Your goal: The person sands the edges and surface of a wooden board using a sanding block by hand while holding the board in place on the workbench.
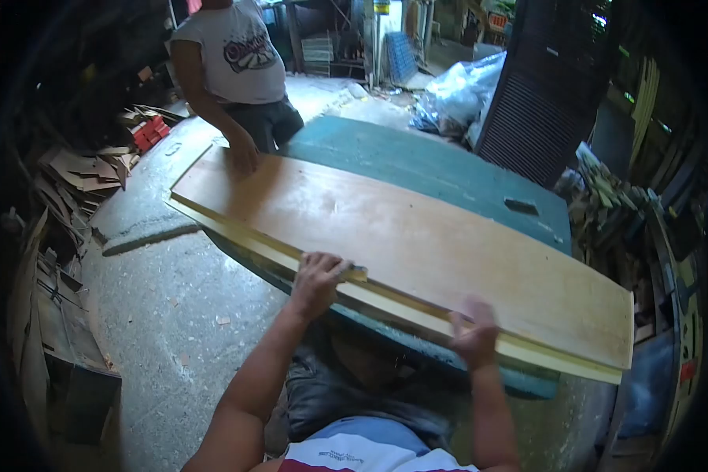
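Observation:
A long wooden panel (pixel 401 236) with a pale edge strip (pixel 543 355) along its near side lies across a green table (pixel 417 165). At the near edge, left of the middle, my left hand (pixel 319 279) has its fingers closed around a small yellowish block (pixel 355 273). Farther right, my right hand (pixel 475 332) is at the same edge, blurred by motion; whether it grips anything is unclear. A co-worker's hand (pixel 242 153) touches the far left end of the panel.
The co-worker (pixel 240 59) stands beyond the panel's left end. Wood scraps (pixel 82 169) and a red object (pixel 150 132) lie at left. A dark louvered door (pixel 531 102), plastic sheeting (pixel 460 90) and stacked wood pieces (pixel 610 185) are at right.

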Demonstrator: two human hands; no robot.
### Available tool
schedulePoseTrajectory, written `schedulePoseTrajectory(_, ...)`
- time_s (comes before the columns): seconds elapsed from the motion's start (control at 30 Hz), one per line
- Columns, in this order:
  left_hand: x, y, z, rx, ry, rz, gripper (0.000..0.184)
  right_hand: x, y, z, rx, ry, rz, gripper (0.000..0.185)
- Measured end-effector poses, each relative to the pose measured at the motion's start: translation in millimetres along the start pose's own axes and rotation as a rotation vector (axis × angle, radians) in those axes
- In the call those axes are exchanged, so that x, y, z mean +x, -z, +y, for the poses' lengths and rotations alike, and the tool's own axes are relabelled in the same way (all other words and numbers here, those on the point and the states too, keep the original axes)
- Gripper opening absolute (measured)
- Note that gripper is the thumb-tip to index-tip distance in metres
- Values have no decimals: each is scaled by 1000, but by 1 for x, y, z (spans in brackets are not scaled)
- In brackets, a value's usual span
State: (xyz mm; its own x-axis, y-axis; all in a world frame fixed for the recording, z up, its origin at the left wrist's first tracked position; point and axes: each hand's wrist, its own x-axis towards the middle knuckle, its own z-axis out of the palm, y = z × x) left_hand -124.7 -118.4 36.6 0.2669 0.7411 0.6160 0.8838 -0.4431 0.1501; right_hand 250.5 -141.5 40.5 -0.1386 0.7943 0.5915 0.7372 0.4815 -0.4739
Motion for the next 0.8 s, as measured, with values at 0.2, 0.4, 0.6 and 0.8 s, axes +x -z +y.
schedulePoseTrajectory(0.2, 3, -62, 40, -123, -255, -212, 39, 39, 59, 199, -610, -573, -69, 65)
schedulePoseTrajectory(0.4, 52, -126, 218, -196, -526, -166, 49, 38, 67, 196, -699, -705, -145, 66)
schedulePoseTrajectory(0.6, 67, -139, 248, -185, -585, -174, 45, 36, 75, 201, -664, -661, -154, 65)
schedulePoseTrajectory(0.8, 25, -91, 68, -311, -393, -144, 28, 31, 65, 212, -690, -632, -123, 63)
